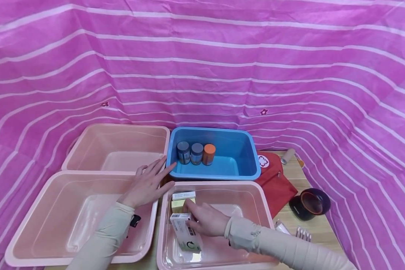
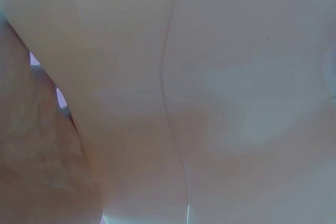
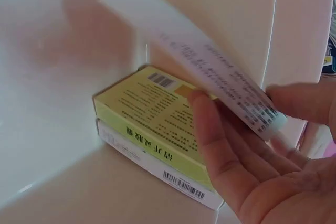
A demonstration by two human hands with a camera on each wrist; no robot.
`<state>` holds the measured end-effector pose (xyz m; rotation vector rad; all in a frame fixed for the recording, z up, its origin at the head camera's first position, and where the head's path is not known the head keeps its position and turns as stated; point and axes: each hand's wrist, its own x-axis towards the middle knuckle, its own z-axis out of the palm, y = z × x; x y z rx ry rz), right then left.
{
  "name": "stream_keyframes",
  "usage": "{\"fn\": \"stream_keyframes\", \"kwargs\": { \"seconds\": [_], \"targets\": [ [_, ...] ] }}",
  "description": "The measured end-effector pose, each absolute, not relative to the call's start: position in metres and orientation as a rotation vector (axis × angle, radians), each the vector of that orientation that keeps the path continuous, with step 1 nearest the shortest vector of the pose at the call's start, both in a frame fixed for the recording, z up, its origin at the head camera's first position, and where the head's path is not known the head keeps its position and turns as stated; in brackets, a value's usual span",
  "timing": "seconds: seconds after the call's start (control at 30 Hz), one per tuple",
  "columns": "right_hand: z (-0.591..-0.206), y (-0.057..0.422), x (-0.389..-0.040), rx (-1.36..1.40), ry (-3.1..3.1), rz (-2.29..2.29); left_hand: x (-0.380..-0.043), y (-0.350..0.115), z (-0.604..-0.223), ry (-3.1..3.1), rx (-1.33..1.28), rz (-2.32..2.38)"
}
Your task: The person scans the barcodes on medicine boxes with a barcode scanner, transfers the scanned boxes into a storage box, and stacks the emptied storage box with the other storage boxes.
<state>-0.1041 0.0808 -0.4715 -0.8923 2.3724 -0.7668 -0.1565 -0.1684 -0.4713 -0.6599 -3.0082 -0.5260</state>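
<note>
The right hand (image 1: 207, 221) held a white box (image 1: 185, 232) in its grip inside the near-right pink bin (image 1: 260, 198); the left hand (image 1: 148, 183) rested flat, fingers wide, on the bin rims.

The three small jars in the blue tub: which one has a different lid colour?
The rightmost jar, with an orange lid; the other two jars have grey-blue lids.
</note>
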Motion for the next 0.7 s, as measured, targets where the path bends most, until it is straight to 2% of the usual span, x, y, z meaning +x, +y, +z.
{"fn": "stream_keyframes", "kwargs": {
  "seconds": [0.27,0.7],
  "targets": [
    [-0.469,0.086,-0.107,-1.052,2.409,-0.820,-0.157,-0.169,-0.472,-3.000,-0.665,-0.544],
    [-0.415,0.135,-0.112,-0.871,2.503,-0.997,-0.156,-0.167,-0.470,-3.050,-0.635,-0.531]
  ]
}}
